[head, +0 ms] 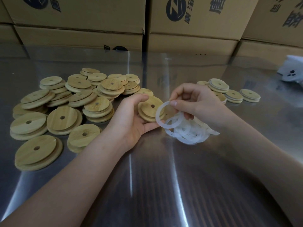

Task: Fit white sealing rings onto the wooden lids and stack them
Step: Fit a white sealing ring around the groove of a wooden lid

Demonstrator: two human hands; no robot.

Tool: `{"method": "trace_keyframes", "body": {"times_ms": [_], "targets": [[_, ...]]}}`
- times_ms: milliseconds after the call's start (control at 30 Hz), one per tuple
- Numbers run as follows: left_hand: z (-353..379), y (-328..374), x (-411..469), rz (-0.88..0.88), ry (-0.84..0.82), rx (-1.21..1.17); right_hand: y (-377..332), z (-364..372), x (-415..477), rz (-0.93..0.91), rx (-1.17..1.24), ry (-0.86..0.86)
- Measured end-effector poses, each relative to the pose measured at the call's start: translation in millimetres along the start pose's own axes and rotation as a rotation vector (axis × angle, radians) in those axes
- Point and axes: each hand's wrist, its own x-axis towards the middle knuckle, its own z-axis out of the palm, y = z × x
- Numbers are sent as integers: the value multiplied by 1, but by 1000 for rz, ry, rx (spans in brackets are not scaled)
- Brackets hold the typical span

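My left hand (131, 117) grips a round wooden lid (150, 108) with a small centre hole, stepped side facing up. My right hand (195, 102) pinches a white sealing ring (158, 114) between thumb and fingers, holding it against the lid's right edge. Under my right hand lies a loose heap of white rings (188, 130) on the table. A big pile of bare wooden lids (70, 102) spreads over the left side. To the far right sit several lids with white rings fitted (218, 85), some lying one on another.
The work surface is a shiny metal table (155, 177). Stacked cardboard boxes (193, 30) form a wall along the back. A white object with dark dots (291, 71) lies at the far right edge.
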Motion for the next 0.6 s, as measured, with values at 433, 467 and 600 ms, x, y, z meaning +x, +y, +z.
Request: {"method": "trace_keyframes", "body": {"times_ms": [433,467,600], "targets": [[0,-5,2,42,-133,193,7,7,2,-35,60,58],[0,-6,2,50,-135,199,7,7,2,-39,66,59],[-1,-8,2,76,-146,229,8,8,3,-44,76,72]]}}
